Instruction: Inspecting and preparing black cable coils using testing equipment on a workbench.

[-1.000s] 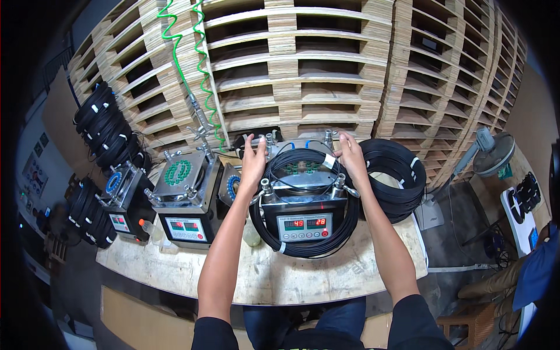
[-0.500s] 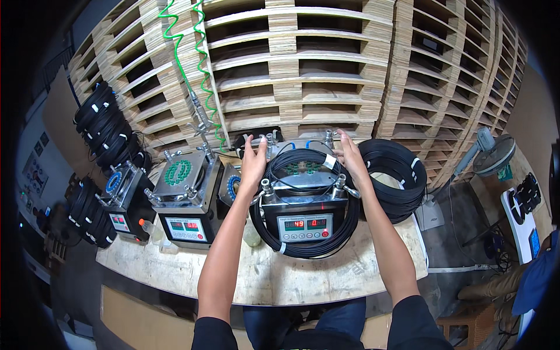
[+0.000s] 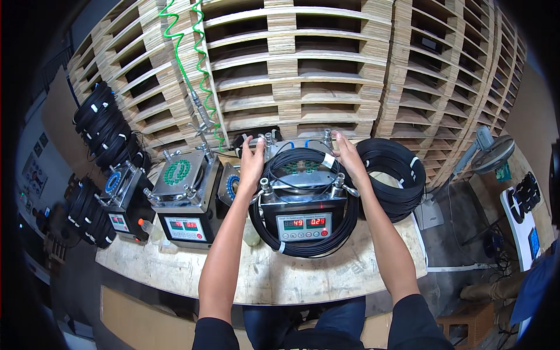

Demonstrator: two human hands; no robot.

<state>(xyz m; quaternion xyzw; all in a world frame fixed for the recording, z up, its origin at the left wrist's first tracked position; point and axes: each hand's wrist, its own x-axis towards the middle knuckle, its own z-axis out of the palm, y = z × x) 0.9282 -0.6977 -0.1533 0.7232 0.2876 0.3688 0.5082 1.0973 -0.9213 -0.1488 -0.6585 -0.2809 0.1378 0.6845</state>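
Both arms reach over a polishing machine (image 3: pixel 312 214) with a black body, a red digital display and metal clamp posts at its corners. My left hand (image 3: pixel 252 165) is at the back left post, its thumb and fingers closing round the clamp lever there. At the back right post, my right hand (image 3: pixel 349 157) grips the other clamp lever, partly hiding it. A coil of black cable (image 3: pixel 312 252) with white ties hangs around the machine's front and over its top. Green fittings (image 3: pixel 300 167) sit on the top plate, behind the cable's upper loops.
Two similar machines (image 3: pixel 185 204) (image 3: pixel 121 198) stand to the left on the wooden table (image 3: pixel 175 268). Further black cable coils (image 3: pixel 402 175) lie to the right. Green coiled air hoses (image 3: pixel 204 70) hang before stacked pallets (image 3: pixel 332 64). A fan (image 3: pixel 492 154) and part of a person (image 3: pixel 534 286) are at right.
My fingers have shifted slightly at the two back clamp levers. The reading on the machine's display has changed. The cable coil stays in place.
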